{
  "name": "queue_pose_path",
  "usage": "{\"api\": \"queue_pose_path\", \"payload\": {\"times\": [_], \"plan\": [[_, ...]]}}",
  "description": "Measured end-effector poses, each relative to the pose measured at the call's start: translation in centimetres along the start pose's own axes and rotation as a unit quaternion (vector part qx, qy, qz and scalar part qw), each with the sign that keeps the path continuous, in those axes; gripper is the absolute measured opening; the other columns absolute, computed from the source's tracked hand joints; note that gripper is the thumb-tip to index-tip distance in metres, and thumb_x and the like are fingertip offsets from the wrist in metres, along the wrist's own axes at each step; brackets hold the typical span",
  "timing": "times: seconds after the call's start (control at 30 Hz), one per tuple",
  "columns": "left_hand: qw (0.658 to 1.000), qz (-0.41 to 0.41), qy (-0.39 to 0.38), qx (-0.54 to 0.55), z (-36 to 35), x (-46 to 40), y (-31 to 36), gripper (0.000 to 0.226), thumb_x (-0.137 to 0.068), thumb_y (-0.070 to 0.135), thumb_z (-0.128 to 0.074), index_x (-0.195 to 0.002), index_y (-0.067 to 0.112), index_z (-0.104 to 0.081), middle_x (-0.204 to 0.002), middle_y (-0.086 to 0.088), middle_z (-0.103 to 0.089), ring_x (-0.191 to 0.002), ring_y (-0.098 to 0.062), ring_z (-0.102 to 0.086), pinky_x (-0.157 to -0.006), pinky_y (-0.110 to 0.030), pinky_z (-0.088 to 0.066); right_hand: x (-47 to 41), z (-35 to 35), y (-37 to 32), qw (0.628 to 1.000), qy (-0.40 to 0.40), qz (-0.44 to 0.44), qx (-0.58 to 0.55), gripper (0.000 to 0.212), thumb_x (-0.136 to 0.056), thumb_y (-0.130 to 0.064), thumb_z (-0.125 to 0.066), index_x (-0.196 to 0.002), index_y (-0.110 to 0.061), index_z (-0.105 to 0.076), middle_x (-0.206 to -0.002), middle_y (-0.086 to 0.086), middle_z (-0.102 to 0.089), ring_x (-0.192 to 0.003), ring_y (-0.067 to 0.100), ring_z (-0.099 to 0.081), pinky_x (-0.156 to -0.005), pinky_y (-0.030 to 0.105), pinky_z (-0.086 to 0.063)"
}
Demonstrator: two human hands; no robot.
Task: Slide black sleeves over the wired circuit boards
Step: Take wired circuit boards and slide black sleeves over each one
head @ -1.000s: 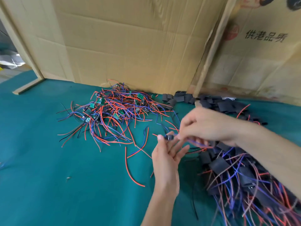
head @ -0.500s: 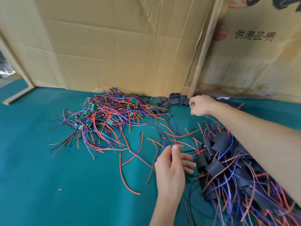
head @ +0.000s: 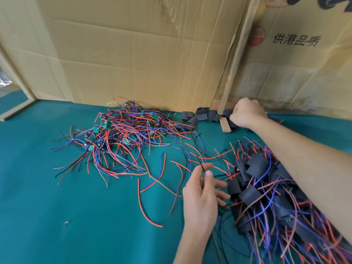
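Green worktop point(head: 57, 216) by cardboard: right hand point(head: 245, 114) curled on soft, light black sleeves point(head: 200, 116) at back, left hand point(head: 202, 191) pinching thin black wire point(head: 198, 159), bare boards point(head: 122, 130) left, best held by edges.

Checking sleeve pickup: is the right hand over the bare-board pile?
No, the right hand is at the loose black sleeves by the cardboard wall.

Cardboard panels point(head: 133, 54) behind teal cloth point(head: 57, 216)
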State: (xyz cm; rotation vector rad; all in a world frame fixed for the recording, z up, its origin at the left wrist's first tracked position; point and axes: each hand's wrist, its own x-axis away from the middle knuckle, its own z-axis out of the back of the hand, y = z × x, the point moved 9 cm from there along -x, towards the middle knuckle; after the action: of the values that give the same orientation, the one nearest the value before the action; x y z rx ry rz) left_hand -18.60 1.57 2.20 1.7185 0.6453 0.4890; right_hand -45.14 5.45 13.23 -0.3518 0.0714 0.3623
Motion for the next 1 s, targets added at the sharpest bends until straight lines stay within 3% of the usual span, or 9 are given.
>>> {"api": "queue_pose_path", "payload": {"times": [0.07, 0.13, 0.2, 0.33, 0.47, 0.67, 0.77, 0.87, 1.0], "plan": [[1.0, 0.005, -0.008, 0.01, -0.1, -0.1, 0.0, 0.019, -0.108, 0.016, -0.041, -0.114, 0.019, -0.059, -0.07, -0.011, -0.069, -0.052, -0.023, -0.064, -0.046, -0.028, -0.05, 2.4, 2.4, -1.7, 0.997, 0.029, 0.03, -0.062, 0.015, -0.076, -0.012, -0.077, -0.089, -0.016, -0.08, -0.101, 0.015, -0.074, -0.104, 0.035, -0.064, -0.082, 0.031, -0.051], [1.0, 0.013, -0.013, 0.025, -0.1, -0.1, -0.1, 0.021, -0.109, 0.017, -0.04, -0.118, 0.02, -0.058, -0.063, -0.008, -0.065, -0.049, -0.023, -0.061, -0.044, -0.025, -0.048, 6.3, 3.4, -3.6, 0.989, 0.018, 0.085, -0.118, 0.012, -0.068, -0.011, -0.082, -0.07, -0.022, -0.078, -0.073, 0.001, -0.074, -0.082, 0.024, -0.069, -0.069, 0.025, -0.048], [1.0, 0.008, -0.008, 0.025, 0.0, -0.2, 0.1, 0.025, -0.11, 0.022, -0.036, -0.121, 0.023, -0.059, -0.06, -0.006, -0.063, -0.047, -0.022, -0.059, -0.043, -0.024, -0.047, 11.0, 3.2, -4.6, 0.977, -0.007, 0.128, -0.17, 0.02, -0.066, -0.011, -0.084, -0.068, -0.026, -0.071, -0.063, -0.009, -0.07, -0.064, 0.01, -0.066, -0.06, 0.022, -0.047], [1.0, 0.002, 0.005, 0.017, 0.4, -0.1, 0.1, 0.026, -0.11, 0.024, -0.036, -0.106, 0.015, -0.06, -0.059, -0.007, -0.062, -0.044, -0.023, -0.057, -0.04, -0.024, -0.044, 17.9, 1.2, -5.0, 0.961, -0.048, 0.179, -0.207, 0.029, -0.07, -0.01, -0.08, -0.086, -0.027, -0.063, -0.066, -0.01, -0.071, -0.057, 0.007, -0.062, -0.065, 0.03, -0.053], [1.0, -0.02, 0.001, -0.013, 0.5, -0.1, 0.2, 0.031, -0.11, 0.02, -0.037, -0.094, 0.0, -0.054, -0.054, -0.003, -0.057, -0.041, -0.019, -0.053, -0.04, -0.025, -0.044, 20.1, 0.2, -4.3, 0.954, -0.044, 0.18, -0.237, 0.012, -0.08, -0.024, -0.078, -0.087, -0.026, -0.068, -0.072, -0.011, -0.073, -0.072, 0.014, -0.071, -0.079, 0.038, -0.057], [0.999, -0.047, -0.016, -0.023, 0.3, 0.1, 0.6, 0.038, -0.106, 0.009, -0.036, -0.092, 0.025, -0.067, -0.06, -0.009, -0.062, -0.049, -0.021, -0.059, -0.045, -0.029, -0.048, 20.4, -0.7, -3.7, 0.927, -0.123, 0.19, -0.298, 0.018, -0.077, -0.024, -0.086, -0.079, -0.024, -0.068, -0.079, -0.013, -0.076, -0.074, 0.005, -0.073, -0.081, 0.041, -0.059], [0.998, -0.053, -0.018, -0.021, 0.2, 0.1, 0.6, 0.039, -0.102, 0.01, -0.037, -0.089, 0.032, -0.067, -0.062, -0.006, -0.063, -0.05, -0.022, -0.061, -0.045, -0.028, -0.047, 20.0, -0.9, -3.2, 0.917, -0.147, 0.17, -0.33, 0.023, -0.072, -0.02, -0.09, -0.077, -0.023, -0.069, -0.08, -0.005, -0.077, -0.075, 0.012, -0.074, -0.082, 0.045, -0.06], [0.998, -0.051, -0.018, -0.024, 0.1, 0.2, 0.5, 0.033, -0.097, 0.02, -0.039, -0.1, 0.034, -0.068, -0.066, -0.009, -0.065, -0.05, -0.024, -0.06, -0.044, -0.027, -0.045, 19.9, -0.4, -3.2, 0.917, -0.151, 0.167, -0.329, 0.03, -0.071, -0.015, -0.091, -0.083, -0.027, -0.066, -0.078, -0.002, -0.077, -0.069, 0.019, -0.074, -0.075, 0.049, -0.061], [0.998, -0.051, -0.021, -0.031, 0.0, 0.2, 0.0, 0.036, -0.109, 0.02, -0.038, -0.123, 0.04, -0.064, -0.064, -0.004, -0.065, -0.048, -0.02, -0.058, -0.042, -0.024, -0.045, 16.8, 3.1, -2.4, 0.91, -0.078, 0.13, -0.385, 0.036, -0.071, -0.01, -0.09, -0.095, -0.029, -0.071, -0.079, 0.004, -0.076, -0.064, 0.027, -0.075, -0.071, 0.043, -0.062]]}}
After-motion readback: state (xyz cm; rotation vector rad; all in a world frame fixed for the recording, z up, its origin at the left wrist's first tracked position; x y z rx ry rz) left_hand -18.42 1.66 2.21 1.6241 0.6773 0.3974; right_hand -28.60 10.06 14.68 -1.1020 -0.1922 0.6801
